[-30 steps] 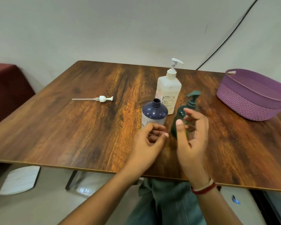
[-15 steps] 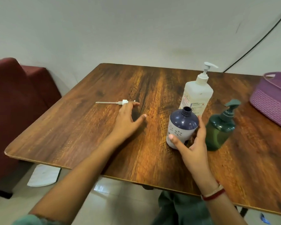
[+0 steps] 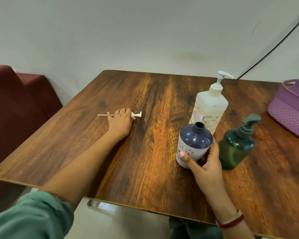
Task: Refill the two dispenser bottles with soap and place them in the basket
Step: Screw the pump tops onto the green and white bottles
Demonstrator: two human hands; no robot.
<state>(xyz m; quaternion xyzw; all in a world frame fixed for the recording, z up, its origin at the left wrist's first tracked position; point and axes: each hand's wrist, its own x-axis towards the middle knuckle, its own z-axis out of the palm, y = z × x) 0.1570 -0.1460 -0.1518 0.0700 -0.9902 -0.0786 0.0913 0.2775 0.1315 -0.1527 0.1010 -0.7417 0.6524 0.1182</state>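
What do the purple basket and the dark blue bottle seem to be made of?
Purple basket: likely moulded plastic, matte, with a woven-look pattern on its wall.
Dark blue bottle: probably plastic, glossy, showing bright highlights on its shoulder.

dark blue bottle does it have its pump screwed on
No, the dark blue bottle has a bare open neck, while the white pump lies on the table under the left hand.
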